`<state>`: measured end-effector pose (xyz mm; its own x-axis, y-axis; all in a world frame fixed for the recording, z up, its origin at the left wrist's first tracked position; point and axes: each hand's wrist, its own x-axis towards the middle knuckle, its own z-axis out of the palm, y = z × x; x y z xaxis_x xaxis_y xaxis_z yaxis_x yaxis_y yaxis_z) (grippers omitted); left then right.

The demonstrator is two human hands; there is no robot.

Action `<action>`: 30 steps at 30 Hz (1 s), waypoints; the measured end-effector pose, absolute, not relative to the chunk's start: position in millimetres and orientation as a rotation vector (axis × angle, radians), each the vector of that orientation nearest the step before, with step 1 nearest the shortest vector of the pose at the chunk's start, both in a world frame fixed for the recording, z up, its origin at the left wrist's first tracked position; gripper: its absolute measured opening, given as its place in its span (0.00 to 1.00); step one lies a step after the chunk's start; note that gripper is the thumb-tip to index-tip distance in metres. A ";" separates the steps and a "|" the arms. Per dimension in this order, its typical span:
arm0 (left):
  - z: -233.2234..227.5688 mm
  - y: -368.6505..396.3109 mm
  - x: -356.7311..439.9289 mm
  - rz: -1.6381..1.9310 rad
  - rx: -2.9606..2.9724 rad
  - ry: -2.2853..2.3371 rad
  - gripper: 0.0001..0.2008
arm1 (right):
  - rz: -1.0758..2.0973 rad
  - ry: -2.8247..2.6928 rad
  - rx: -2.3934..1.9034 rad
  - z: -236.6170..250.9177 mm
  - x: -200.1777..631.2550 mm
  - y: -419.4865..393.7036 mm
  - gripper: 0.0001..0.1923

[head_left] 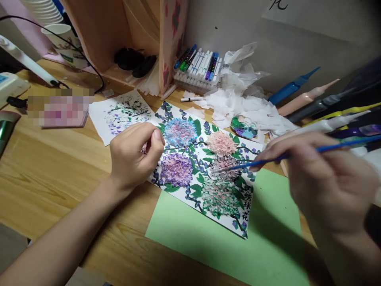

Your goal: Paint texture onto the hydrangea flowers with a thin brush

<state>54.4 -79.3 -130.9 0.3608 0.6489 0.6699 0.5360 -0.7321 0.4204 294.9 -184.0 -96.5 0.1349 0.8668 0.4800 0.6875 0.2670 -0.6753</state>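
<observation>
A flower painting (pixel 196 167) with blue, pink and purple blooms lies on the wooden desk (pixel 53 171), partly over a green sheet (pixel 226 238). My left hand (pixel 133 157) rests curled on the painting's left edge, fingers closed, pressing the paper down. My right hand (pixel 324 178) grips a thin blue paintbrush (pixel 297 154). Its tip touches the pinkish-purple bloom (pixel 224 163) near the painting's right side.
A small paint-covered palette (pixel 244 128) and crumpled tissue (pixel 238 103) lie behind the painting. A tray of markers (pixel 198 67) stands by the wall. Several brushes and pens (pixel 315 105) lie at the right. A test sheet (pixel 122 113), paper cups (pixel 64 41) and a wooden shelf (pixel 119 31) stand at the back left.
</observation>
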 end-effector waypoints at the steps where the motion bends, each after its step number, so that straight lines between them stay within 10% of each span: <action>1: -130.7 -78.4 53.9 1.319 2.482 1.106 0.12 | 0.350 -1.661 -1.397 -99.3 288.5 -187.7 0.11; 30: -122.3 -63.6 42.0 1.354 2.201 1.394 0.14 | 0.389 -1.940 -1.438 -122.3 253.0 -134.9 0.06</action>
<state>42.0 -63.6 -122.3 0.1330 0.7984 0.5872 0.6104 -0.5328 0.5862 253.0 -134.9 -122.3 -0.1563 0.9262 0.3432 0.7223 0.3442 -0.5998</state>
